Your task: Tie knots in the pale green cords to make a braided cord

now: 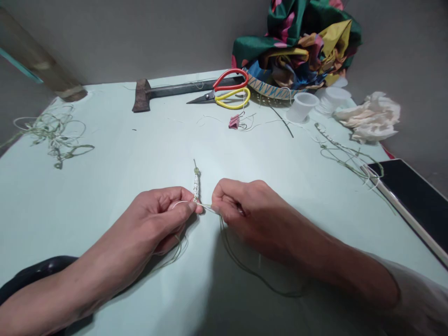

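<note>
A short braided cord in white and green points away from me, with a green knot at its far end. My left hand pinches its near end between thumb and forefinger. To the right, my right hand is closed on thin white and green strings that run across from the braid. Loose green strings hang below my right hand onto the table, and more trail under my left hand. The fingertips of my right hand are partly hidden.
At the back lie a hammer, red-and-yellow-handled scissors and a pink binder clip. A basket of colourful cloth, small plastic cups, crumpled tissue and a dark-screened device stand right. Tangled cords lie left.
</note>
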Action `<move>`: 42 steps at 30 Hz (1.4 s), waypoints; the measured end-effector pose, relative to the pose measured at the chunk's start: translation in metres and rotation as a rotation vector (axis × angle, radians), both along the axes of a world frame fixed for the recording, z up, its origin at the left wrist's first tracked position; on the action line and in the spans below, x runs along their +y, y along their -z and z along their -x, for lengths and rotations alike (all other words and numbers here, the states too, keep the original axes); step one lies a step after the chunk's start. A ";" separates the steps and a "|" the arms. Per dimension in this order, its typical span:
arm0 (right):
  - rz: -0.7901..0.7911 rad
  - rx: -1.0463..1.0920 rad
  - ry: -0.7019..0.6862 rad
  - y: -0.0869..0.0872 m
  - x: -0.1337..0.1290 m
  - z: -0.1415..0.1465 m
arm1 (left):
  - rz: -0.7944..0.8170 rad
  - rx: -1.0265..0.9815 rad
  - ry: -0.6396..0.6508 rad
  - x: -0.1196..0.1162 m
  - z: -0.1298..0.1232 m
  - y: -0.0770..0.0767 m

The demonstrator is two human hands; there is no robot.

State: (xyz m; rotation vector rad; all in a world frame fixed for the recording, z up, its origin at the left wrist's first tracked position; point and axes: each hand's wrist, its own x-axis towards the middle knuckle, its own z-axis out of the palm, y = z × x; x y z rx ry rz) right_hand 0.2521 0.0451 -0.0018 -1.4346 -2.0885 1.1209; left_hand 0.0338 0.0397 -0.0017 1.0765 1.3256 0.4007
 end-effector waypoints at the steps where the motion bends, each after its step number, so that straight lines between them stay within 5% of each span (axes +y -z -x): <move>1: 0.024 0.017 0.014 -0.001 0.002 -0.001 | 0.003 -0.009 0.000 0.001 0.000 -0.001; 5: 0.115 0.084 0.021 -0.008 0.005 -0.005 | 0.018 -0.033 -0.022 0.001 -0.001 -0.002; 15: 0.072 0.105 -0.268 -0.013 -0.009 -0.007 | 0.074 0.001 -0.022 -0.002 0.002 -0.001; 26: 0.002 -0.096 -0.077 -0.009 -0.002 0.001 | 0.016 -0.075 -0.025 0.002 -0.006 -0.003; 29: 0.000 -0.116 -0.080 -0.005 -0.002 0.007 | -0.082 0.014 0.047 0.000 -0.002 -0.003; 37: -0.005 -0.020 -0.103 -0.005 -0.002 0.002 | -0.700 0.363 0.100 -0.003 0.018 0.010; 42: 0.015 0.006 -0.118 -0.005 -0.005 -0.001 | -0.741 0.295 0.161 -0.001 0.013 0.005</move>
